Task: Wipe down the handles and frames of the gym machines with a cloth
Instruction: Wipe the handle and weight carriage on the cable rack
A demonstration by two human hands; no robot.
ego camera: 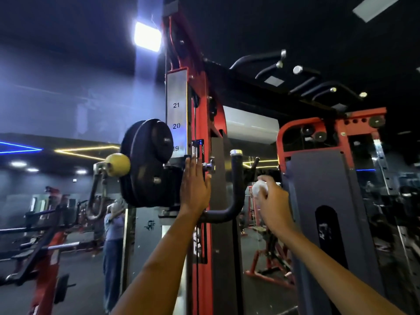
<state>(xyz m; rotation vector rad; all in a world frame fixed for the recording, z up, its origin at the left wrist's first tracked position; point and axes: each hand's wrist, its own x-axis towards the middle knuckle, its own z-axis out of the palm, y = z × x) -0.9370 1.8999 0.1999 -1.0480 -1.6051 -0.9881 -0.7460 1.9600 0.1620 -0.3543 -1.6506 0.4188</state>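
Observation:
A red and grey cable machine column (pixel 201 123) rises in front of me, with a numbered steel strip (pixel 176 114) showing 19 to 21. My left hand (pixel 195 185) lies flat with straight fingers against the black pulley carriage (pixel 147 164) on the column. A black curved handle (pixel 234 189) with a chrome cap sticks out just right of that hand. My right hand (pixel 270 196) grips a crumpled white cloth (pixel 259 188), held in the air right of the handle and apart from it.
A yellow ball stop (pixel 117 164) and cable clip hang left of the pulley. A second grey and red weight stack tower (pixel 327 201) stands at right. Black pull-up grips (pixel 302 73) run overhead. Another person (pixel 113 246) stands behind the column at left, among red benches (pixel 45 253).

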